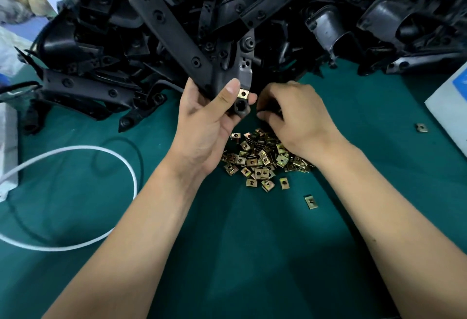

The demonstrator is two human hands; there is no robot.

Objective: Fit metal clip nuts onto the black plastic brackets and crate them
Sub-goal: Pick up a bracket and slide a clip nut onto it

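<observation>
Your forearms cross the green mat [75, 192] toward the nut pile [262, 157].
Your left hand [209, 116] grips a bracket [177, 35], thumb beside a nut [243, 94] clipped on its lower tab. At 3 o'clock of it, your right hand [295, 114] curls, knuckles up; its contents stay hidden. More brackets [328, 15] heap at 12 o'clock; stray nuts [311, 202] lie at 5.

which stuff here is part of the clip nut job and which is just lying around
Part of the job:
- bracket held in the left hand
- clip nut on its edge
- pile of clip nuts
- heap of black brackets
- right hand

Lying about:
- white cord
- white box
- plastic bag
</observation>
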